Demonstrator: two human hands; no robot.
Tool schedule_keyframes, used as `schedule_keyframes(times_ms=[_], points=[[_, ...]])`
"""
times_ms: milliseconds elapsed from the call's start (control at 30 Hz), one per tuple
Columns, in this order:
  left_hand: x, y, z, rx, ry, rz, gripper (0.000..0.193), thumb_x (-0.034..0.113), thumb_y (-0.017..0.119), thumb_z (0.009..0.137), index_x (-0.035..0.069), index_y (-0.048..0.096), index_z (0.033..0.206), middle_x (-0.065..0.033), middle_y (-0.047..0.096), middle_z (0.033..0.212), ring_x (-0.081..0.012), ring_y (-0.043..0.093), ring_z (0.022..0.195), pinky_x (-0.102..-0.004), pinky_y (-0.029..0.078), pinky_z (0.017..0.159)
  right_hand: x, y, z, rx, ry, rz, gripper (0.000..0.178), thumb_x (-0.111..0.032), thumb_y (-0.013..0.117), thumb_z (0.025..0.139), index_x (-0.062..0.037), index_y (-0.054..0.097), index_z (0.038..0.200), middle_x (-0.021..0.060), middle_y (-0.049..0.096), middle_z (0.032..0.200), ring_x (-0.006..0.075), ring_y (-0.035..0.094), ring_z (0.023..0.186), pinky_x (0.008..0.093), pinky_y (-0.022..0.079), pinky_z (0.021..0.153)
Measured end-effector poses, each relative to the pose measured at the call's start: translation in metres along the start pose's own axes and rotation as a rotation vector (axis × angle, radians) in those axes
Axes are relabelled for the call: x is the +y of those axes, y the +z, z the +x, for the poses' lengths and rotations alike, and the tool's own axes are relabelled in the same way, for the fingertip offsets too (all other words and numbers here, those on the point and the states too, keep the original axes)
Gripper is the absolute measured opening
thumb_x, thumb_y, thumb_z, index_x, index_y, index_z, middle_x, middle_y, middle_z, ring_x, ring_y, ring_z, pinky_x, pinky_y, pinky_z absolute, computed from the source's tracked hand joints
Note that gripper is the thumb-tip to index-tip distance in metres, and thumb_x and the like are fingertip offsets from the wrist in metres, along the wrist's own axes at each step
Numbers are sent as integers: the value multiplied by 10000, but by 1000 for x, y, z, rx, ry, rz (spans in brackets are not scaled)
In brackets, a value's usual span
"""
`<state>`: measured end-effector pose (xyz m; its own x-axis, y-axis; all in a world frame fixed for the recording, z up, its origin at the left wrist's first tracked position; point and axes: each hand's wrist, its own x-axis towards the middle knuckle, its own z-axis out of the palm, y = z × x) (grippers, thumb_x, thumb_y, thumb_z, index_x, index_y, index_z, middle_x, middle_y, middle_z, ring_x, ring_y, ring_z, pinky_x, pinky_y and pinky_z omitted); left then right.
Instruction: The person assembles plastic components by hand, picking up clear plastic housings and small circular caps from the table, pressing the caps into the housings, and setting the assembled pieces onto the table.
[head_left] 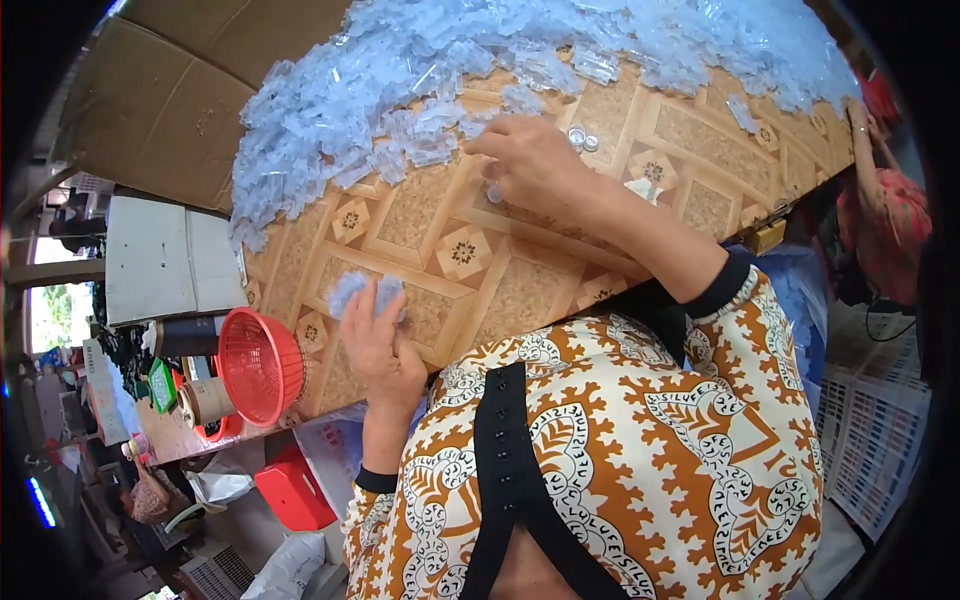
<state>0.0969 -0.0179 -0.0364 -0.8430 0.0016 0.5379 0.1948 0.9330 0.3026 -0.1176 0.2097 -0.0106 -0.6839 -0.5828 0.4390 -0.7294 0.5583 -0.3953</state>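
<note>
My left hand [381, 345] rests near the table's front edge at the left, fingers stretched out and apart. Its fingertips touch a few small clear plastic pieces [392, 293] lying on the patterned tabletop [430, 310]. Farther off and to the right, my right hand [530, 165] hovers low over the table with its fingers curled together; what they hold, if anything, I cannot make out. A tiny clear round piece [494, 191] shows just below its fingers. Beyond it spreads a big heap of clear bluish plastic pieces [330, 130]. Small round silvery pieces [590, 143] lie beside my right wrist.
A red plastic basket [262, 366] stands at the table's left edge, by a roll of brown tape [207, 400]. Cardboard [150, 100] borders the heap at the far left. A red stool [294, 488] is on the floor. Another person [885, 220] is at the far right.
</note>
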Motion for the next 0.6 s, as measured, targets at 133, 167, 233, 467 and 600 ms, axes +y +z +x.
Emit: schedule_keyframes(times_ms=[133,167,233,467,600], points=[[25,-3,22,73,32,59,443,-103,561,773,42,677,1175,-209,573,1376,-420,494,1300,-498,394,1087,-2,26,29,13,-96,-258,270,-52,642,768,-83,717,1025,144,639,969,306,604,979,413,470,869],[30,-1,28,79,32,70,443,-103,561,773,42,677,1175,-209,573,1376,-420,494,1300,-498,394,1087,-2,34,31,58,-123,-300,231,-63,632,739,-87,712,954,138,618,928,296,589,958,398,453,851],[38,10,43,72,41,-221,440,-93,562,803,40,669,1209,-213,568,1389,-380,516,1305,-452,381,1099,3,44,31,59,-115,-319,206,-60,629,743,-83,703,933,131,621,931,294,591,947,396,450,838],[37,67,84,-18,-553,-1055,439,-1,540,958,-21,453,1388,-178,568,1317,-235,593,1164,-357,541,942,12,40,23,184,-142,-215,91,-49,641,759,-85,671,837,86,618,861,277,604,867,393,453,784],[17,90,104,23,-806,-1476,396,119,520,1018,-15,399,1371,-201,584,1227,-291,650,1037,-420,597,852,14,35,22,298,-109,45,86,-6,664,767,-77,653,814,77,605,816,283,611,829,399,476,728]])
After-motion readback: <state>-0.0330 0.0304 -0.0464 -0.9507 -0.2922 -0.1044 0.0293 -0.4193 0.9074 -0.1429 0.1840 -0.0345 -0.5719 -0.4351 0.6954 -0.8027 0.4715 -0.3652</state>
